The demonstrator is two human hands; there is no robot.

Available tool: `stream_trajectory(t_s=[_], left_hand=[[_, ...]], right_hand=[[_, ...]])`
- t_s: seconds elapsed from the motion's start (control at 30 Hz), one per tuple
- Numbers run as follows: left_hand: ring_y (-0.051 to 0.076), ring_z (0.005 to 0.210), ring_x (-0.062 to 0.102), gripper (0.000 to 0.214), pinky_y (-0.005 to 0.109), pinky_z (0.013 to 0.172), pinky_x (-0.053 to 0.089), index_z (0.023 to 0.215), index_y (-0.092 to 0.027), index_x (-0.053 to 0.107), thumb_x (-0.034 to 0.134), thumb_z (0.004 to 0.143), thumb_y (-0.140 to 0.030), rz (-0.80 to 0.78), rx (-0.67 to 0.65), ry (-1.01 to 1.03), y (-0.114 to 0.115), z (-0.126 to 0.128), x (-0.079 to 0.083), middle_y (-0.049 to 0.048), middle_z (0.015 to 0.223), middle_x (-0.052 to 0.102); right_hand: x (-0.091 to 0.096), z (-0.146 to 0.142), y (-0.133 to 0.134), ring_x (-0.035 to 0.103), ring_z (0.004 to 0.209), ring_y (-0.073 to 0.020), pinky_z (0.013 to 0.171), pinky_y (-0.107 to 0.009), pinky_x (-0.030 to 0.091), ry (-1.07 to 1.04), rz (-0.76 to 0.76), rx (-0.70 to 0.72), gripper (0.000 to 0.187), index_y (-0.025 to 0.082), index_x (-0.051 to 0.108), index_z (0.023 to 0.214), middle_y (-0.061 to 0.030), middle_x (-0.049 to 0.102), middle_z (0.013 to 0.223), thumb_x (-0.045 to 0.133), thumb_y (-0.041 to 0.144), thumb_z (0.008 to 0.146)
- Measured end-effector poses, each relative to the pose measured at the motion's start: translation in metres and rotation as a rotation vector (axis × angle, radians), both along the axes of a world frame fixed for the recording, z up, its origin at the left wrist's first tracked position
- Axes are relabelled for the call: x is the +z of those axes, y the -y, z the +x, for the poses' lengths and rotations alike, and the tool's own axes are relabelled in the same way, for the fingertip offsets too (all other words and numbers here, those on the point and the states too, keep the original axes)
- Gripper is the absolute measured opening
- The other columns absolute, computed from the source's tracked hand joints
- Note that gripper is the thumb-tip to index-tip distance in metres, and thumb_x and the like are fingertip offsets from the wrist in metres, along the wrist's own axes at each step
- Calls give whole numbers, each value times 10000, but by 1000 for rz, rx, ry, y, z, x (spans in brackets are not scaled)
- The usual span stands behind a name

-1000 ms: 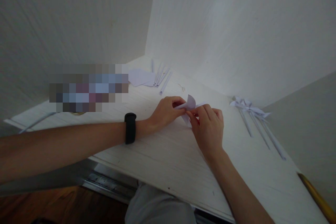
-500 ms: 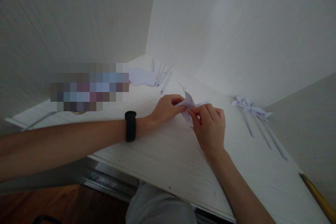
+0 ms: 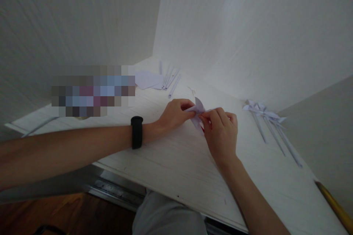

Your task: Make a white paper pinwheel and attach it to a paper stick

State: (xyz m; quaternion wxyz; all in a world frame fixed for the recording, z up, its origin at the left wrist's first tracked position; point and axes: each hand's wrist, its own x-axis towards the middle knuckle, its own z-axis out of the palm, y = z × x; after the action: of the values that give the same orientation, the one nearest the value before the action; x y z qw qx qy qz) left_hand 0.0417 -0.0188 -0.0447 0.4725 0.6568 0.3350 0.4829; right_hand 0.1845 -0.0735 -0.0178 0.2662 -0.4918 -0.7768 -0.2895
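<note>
A white paper pinwheel with curled blades is held between my two hands, just over the white tabletop. My left hand, with a black band on its wrist, pinches the left side of the paper between thumb and fingers. From the right, the closed fingertips of my right hand press at the pinwheel's middle. A small red thing shows beside the right fingers; its kind is not clear. Whatever sits right under the fingertips is hidden.
Finished paper pinwheels on rolled sticks lie at the right against the wall. Loose paper sheets and several rolled paper sticks lie at the back. A blurred-out item is at the left. The white table meets walls behind.
Both hands stay nearly in place on the pinwheel. The right fingers have shifted very slightly, and a red bit now shows more clearly beside them.
</note>
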Motion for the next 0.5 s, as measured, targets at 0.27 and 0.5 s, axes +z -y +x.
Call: stream_trajectory(t_s=[0.27,0.5], left_hand=[[116,717,587,116,210,664,448,758,-136,672,601,710,-215,57,18,-23,1,0,-2,18,747,666],[119,722,583,105,213,671,438,748,-139,672,605,706,-208,87,20,-62,4,-1,2,9,738,662]], right_hand=[[0,2,0,453,603,-131,711,-296,306,68,28,-78,276,186,497,632,4,551,618,522,316,873],[1,0,1,427,582,-122,694,-296,265,140,28,-99,331,181,516,628,14,531,591,463,357,903]])
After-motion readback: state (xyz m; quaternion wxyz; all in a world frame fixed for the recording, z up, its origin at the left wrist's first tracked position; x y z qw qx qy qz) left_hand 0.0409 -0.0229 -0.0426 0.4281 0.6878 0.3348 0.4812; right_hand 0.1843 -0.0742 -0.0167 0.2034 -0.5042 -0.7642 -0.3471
